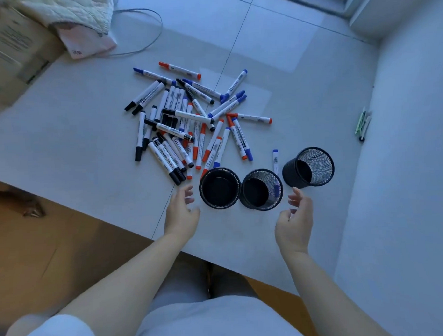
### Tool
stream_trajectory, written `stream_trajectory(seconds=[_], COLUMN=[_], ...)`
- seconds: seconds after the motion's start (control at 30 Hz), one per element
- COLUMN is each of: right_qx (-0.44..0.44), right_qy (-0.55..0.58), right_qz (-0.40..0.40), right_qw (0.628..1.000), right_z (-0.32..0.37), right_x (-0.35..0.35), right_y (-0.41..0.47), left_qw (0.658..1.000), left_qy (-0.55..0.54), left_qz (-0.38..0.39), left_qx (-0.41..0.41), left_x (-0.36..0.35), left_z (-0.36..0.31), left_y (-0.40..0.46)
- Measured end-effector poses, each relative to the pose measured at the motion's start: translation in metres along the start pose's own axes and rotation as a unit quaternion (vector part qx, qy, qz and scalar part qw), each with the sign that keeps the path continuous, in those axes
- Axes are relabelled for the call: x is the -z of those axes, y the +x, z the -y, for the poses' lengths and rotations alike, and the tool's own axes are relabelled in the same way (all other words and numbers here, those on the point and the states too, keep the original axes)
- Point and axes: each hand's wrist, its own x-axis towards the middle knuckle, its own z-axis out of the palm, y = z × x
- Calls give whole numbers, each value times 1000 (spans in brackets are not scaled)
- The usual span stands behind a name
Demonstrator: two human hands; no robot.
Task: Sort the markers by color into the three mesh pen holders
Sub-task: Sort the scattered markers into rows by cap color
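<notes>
Your left hand (181, 214) and right hand (294, 224) hovered over the table's (89, 147) near edge, fingers loosely spread and holding nothing. Three mesh holders (220, 188) stood in a row just beyond them — the left two touching, the right one tilted and apart. The heap of markers (186, 121) — black, blue and red caps, too tangled to count — lay behind, unsorted. One blue marker (275, 161) lay between the middle and right holders. A cardboard box (13, 54), cloth (72, 14) and cable loop (145, 32) occupied the far left.
</notes>
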Motion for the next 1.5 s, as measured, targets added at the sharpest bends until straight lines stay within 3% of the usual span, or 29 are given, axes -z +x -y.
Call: stream_trajectory(seconds=[0.13,0.3,0.4,0.57,0.77,1.03,1.23,1.5], right_qx=[103,229,259,227,110,32,65,120], right_qy=[17,7,-32,-98,-178,-272,-359,-370], right_qz=[-16,34,77,148,154,141,147,80], right_qw=[994,973,962,958,966,951,920,918], right_z=[44,107,134,157,161,153,143,140], right_x=[-2,-34,-65,-134,-203,-254,-273,-279], right_y=[1,-8,-16,-24,-25,-22,-19,-13], left_qw=[998,996,997,999,990,974,971,962], left_qy=[3,6,11,41,127,193,236,269], left_qz=[-54,-84,-74,-32,55,119,45,-32], left_qx=[21,20,14,14,9,16,-17,-23], left_x=[30,70,98,149,205,196,157,138], left_z=[-9,-16,-19,-18,-18,-19,-24,-17], left_y=[0,15,37,90,152,204,222,228])
